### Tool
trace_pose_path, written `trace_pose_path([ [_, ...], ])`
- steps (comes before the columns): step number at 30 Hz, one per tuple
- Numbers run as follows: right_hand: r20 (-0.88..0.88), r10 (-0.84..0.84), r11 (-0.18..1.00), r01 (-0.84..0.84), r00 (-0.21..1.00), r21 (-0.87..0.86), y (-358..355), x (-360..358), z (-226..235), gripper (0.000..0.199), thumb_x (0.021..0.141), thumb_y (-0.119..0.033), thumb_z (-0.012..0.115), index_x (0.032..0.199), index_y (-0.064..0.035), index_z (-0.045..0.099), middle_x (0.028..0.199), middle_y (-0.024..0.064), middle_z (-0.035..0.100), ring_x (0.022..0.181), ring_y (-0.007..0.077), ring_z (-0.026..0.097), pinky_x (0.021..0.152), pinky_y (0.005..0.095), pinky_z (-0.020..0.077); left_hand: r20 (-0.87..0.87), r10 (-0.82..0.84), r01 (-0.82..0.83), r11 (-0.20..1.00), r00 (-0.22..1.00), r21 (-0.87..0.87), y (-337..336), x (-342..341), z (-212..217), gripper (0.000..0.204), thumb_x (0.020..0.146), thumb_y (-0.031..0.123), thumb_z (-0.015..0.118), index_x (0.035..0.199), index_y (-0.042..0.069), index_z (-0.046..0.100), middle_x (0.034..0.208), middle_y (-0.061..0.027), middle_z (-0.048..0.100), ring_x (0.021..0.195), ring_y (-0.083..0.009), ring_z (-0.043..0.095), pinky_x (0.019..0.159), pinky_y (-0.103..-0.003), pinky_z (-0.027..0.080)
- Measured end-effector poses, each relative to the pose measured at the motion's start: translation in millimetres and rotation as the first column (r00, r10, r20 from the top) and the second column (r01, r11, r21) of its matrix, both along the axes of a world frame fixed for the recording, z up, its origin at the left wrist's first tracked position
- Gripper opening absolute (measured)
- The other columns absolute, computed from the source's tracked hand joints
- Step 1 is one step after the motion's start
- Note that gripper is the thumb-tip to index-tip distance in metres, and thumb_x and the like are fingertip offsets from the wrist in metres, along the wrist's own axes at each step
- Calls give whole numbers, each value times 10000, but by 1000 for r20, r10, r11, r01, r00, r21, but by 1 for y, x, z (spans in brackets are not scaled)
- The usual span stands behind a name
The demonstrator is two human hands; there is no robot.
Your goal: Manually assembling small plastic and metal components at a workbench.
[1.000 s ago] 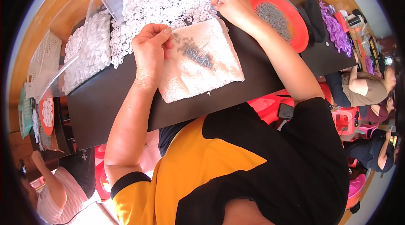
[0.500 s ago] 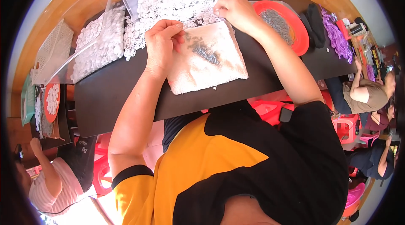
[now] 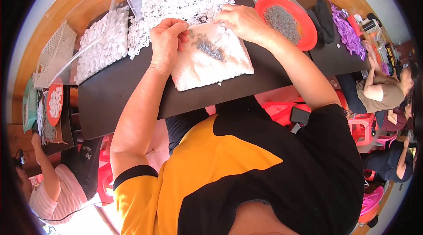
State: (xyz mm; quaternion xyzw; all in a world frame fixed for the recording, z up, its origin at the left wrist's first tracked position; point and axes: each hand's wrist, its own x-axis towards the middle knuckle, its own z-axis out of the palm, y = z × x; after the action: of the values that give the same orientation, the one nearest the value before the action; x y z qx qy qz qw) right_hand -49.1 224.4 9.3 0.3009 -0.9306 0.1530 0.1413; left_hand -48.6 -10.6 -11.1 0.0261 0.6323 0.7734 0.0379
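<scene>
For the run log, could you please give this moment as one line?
left hand: pinching small part | right hand: at white parts pile | cloth: holds small dark pieces

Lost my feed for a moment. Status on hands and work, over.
Left hand pinched shut on something small, unclear what. Right hand at edge of white rings pile. Small dark parts on towel between hands. Nothing blocking.
</scene>
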Motion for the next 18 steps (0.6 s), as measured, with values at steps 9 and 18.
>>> trace_pose_path([
  [9, 156, 34, 976, -66, 987, 206, -2, -6, 8, 181, 788, -14, 570, 936, -54, 667, 987, 101, 638, 909, 333, 627, 754, 437, 487, 85, -71, 53, 980, 994, 193, -5, 0, 7, 91, 790, 1, 660, 864, -38, 626, 706, -117, 649, 526, -141, 577, 428, -244, 417],
  [18, 374, 146, 895, 39, 916, -445, -20, -3, 24, 116, 869, -143, 641, 870, -27, 641, 699, 11, 602, 657, 86, 567, 611, 249, 437, 152, -192, 128, 926, 970, 354, -2, 6, 12, 100, 804, -26, 644, 887, -65, 605, 735, -157, 650, 548, -190, 605, 429, -266, 434],
])
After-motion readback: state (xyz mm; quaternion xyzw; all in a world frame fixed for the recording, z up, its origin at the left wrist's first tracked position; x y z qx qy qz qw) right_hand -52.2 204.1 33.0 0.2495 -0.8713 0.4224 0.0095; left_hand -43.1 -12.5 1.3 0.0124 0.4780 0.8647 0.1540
